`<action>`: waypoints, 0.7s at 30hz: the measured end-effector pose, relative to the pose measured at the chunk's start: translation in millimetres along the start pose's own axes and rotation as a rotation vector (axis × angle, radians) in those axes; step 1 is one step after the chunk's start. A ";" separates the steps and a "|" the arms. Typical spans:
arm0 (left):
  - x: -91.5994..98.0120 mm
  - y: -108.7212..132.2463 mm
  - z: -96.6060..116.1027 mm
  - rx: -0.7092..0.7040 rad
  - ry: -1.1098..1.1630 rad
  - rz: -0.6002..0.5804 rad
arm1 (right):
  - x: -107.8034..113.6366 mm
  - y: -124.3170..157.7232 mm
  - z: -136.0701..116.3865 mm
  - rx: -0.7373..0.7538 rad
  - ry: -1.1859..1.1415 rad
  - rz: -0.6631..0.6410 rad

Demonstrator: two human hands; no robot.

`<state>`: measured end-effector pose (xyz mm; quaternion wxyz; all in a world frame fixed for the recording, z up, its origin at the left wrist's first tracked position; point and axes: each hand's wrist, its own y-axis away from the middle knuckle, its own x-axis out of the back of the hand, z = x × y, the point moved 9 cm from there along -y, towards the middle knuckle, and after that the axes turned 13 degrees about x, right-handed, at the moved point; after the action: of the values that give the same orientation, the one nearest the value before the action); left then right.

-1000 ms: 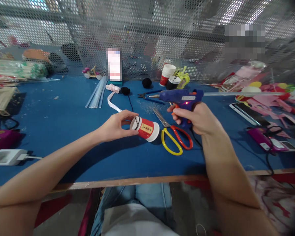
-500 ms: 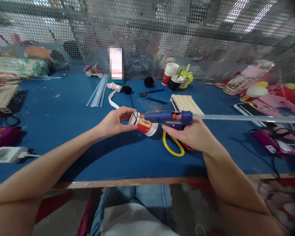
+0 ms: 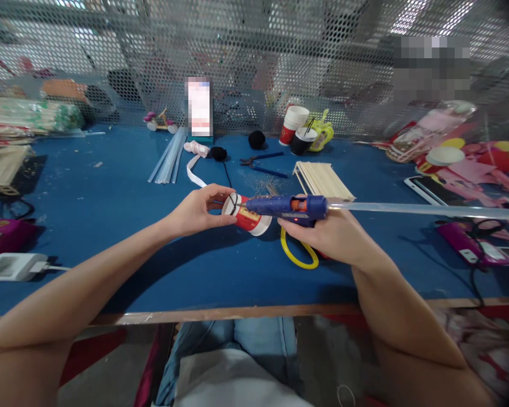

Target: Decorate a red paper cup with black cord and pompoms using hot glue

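Observation:
My left hand (image 3: 199,210) is closed round the base end of a red and white paper cup (image 3: 254,222), which lies tilted on its side. Black yarn (image 3: 233,204) wraps the cup near its base and trails back to a small black ball of yarn (image 3: 218,154). A blue hot glue gun (image 3: 280,206) is gripped in my right hand (image 3: 335,233), its tip at the cup by the yarn. From the gun's back a long clear glue stick (image 3: 407,210) sticks out to the right. Yellow-handled scissors (image 3: 299,254) lie under my right hand, partly hidden.
Glue sticks (image 3: 169,158), pliers (image 3: 263,164), a black ball (image 3: 257,139) and wooden sticks (image 3: 324,180) lie across the blue table. Stacked cups (image 3: 294,125) and an upright phone (image 3: 200,107) stand before the mesh screen. A phone (image 3: 432,190) and purple power strip (image 3: 470,243) are at right.
The glue gun has shifted slightly left and its back end has dipped, the glue stick tilting down with it. The left hand and cup have stayed nearly still.

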<state>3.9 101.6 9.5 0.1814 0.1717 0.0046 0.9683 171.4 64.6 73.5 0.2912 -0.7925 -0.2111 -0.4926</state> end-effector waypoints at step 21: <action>-2.4 0.7 3.8 -0.088 -0.016 -0.043 | 5.1 4.2 -10.9 0.177 0.153 0.121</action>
<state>7.0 99.9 12.3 0.2096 0.1713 -0.0358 0.9620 169.0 54.5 80.8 0.4043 -0.7352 -0.1827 -0.5126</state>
